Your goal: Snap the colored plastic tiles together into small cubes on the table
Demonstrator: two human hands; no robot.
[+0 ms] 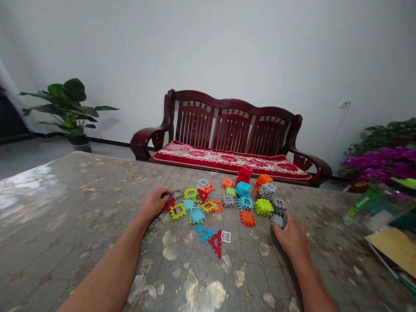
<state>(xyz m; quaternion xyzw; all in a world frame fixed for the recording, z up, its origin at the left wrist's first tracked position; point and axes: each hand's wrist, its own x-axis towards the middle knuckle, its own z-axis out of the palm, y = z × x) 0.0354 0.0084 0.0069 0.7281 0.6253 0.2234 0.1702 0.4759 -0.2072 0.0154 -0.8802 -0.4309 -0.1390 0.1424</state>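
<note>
Several colourful interlocking plastic tiles (pixel 227 201) lie spread across the far middle of a table (pixel 81 216) with a floral cover. My left hand (pixel 155 203) rests at the left edge of the spread, fingers curled around a red tile (pixel 168 204). My right hand (pixel 292 236) sits at the right edge, fingers closed on a grey tile (pixel 278 220). Stacked red (pixel 244 174), orange (pixel 263 180), blue (pixel 243 189), grey (pixel 268 190) and green (pixel 263 207) tiles stand beyond my right hand. A blue triangle (pixel 204 232), a red triangle (pixel 216 244) and a small white grid piece (pixel 226 236) lie nearest me.
A dark wooden bench (pixel 227 130) with a red cushion stands past the table against a white wall. A potted plant (pixel 68 108) is at the left, purple flowers (pixel 380 162) at the right. Papers and packets (pixel 393 247) lie on the table's right edge.
</note>
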